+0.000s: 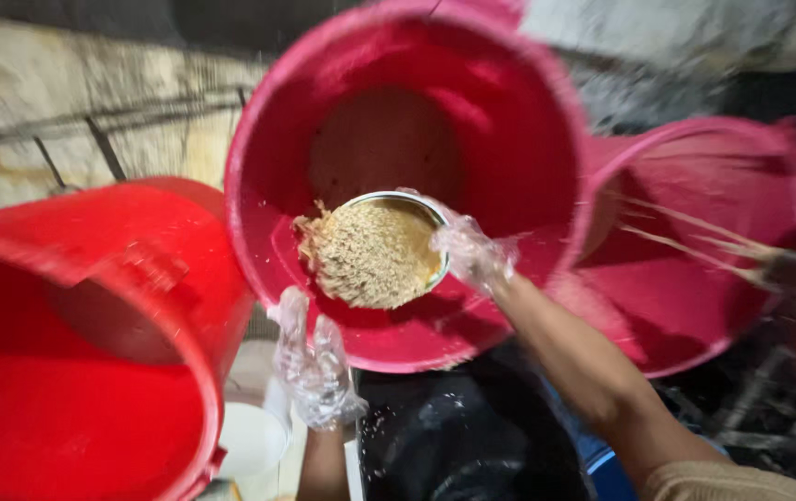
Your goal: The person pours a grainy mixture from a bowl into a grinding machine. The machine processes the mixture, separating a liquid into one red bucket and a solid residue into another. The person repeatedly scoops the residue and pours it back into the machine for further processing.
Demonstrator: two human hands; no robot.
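- Nearest, at the bottom edge, sits a dark black bag or bin [472, 445] speckled with pale grains, with a white container [251, 443] just to its left.
- The left hand [314, 366], in a thin clear plastic glove, is raised with its fingers spread and loose; it grasps nothing and hovers just below the lower rim of the pink tub [398, 176], close to it, though contact cannot be judged.
- The right hand [472, 252], also gloved, comes in from the lower right and is clenched on the rim of a round metal bowl [389, 243].
- The bowl is tilted, heaped with pale tan grain-like feed [365, 255], and is held inside the mouth of the pink tub, near its lower wall; some of the feed hangs over the bowl's left edge.
- To the left, a red tub [83, 325] lies tipped, its opening facing the camera.
- To the right, another pink tub [704, 232] is blurred, with straw-like strands across it.
- Farthest, a rough stone wall [64, 111].
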